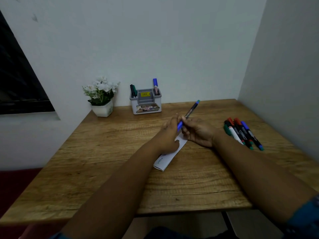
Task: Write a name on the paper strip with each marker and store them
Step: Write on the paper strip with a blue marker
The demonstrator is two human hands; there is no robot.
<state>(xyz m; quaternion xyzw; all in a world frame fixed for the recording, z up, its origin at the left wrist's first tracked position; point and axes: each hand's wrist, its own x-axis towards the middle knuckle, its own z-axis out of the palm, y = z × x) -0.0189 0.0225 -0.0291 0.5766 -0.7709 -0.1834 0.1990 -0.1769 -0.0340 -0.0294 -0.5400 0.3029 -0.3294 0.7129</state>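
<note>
A white paper strip [168, 156] lies in the middle of the wooden table [103, 161], with faint writing near its lower end. My left hand [170, 133] rests over the strip's upper part, fingers stretched toward the blue cap [180, 125] of a dark marker [190, 110]. My right hand [198, 131] grips that marker's barrel, its teal end tilted up and away. Several loose markers [241, 132] with red, blue and green caps lie at the right. A grey pen holder [146, 102] at the back holds two dark markers [133, 90] and a blue-capped one [155, 86].
A white pot of artificial white flowers [101, 97] stands at the back left of the table. Walls close in behind and on the right. A dark window is at the far left. The table's front edge runs below my forearms.
</note>
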